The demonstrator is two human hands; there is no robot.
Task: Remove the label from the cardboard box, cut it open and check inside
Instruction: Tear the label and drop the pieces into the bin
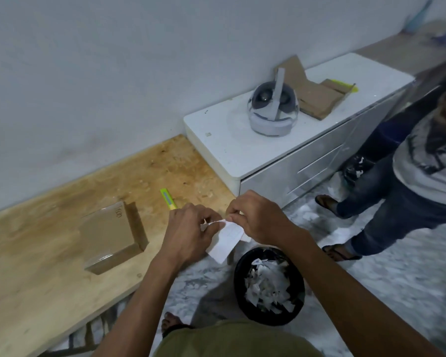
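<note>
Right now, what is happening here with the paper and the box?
A person holds a white label pinched between the left hand and right hand, above a black bin of paper scraps. The cardboard box lies closed on the wooden table, the green cutter beside it untouched.

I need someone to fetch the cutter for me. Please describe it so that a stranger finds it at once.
Look at the wooden tabletop along the white wall. The cutter lies near its right end, between the closed cardboard box and the white drawer cabinet, just beyond the left hand. It is the only slim, bright yellow-green thing there.
</note>
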